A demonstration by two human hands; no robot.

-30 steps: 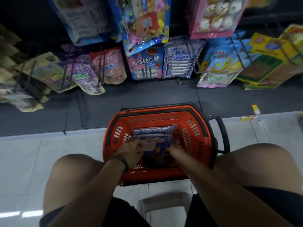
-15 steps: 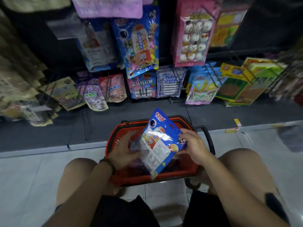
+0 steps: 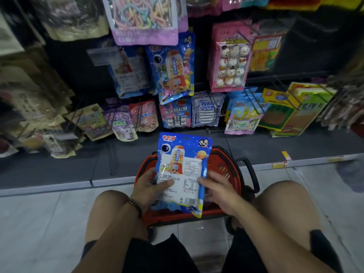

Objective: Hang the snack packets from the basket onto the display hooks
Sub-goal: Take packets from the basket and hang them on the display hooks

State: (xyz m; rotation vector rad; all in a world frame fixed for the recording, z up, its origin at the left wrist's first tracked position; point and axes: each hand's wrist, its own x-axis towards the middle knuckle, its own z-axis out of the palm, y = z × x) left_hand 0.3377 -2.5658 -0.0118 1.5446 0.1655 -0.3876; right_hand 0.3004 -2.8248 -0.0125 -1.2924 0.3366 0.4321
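- Above the near half of the orange-red basket [image 3: 233, 171], the left hand [image 3: 149, 186] grips the blue snack packet [image 3: 183, 170] by its lower left edge. The thumb lies across the printed face and the fingers curl behind.
- The right hand [image 3: 218, 189] holds the same packet at its lower right edge, thumb tip on the face. Its other fingers seem to wrap behind, though the packet hides most of them.
- The packet stands nearly upright between the 2 hands, small print toward the camera. Its top edge reaches past the basket's far rim.
- A dark beaded bracelet [image 3: 136, 207] sits on the left wrist.
- The basket rests on pale floor tiles between the person's 2 bare knees, with a black handle [image 3: 251, 171] at its right side. The packet and hands cover its contents.
- Beyond the basket's far rim rises the dark display rack, where wire hooks [image 3: 254, 99] along the lower row carry packets.
- A matching blue packet [image 3: 175, 69] hangs in the row above, straight ahead. A pink packet of snowman sweets [image 3: 230, 60] hangs near it on the right.
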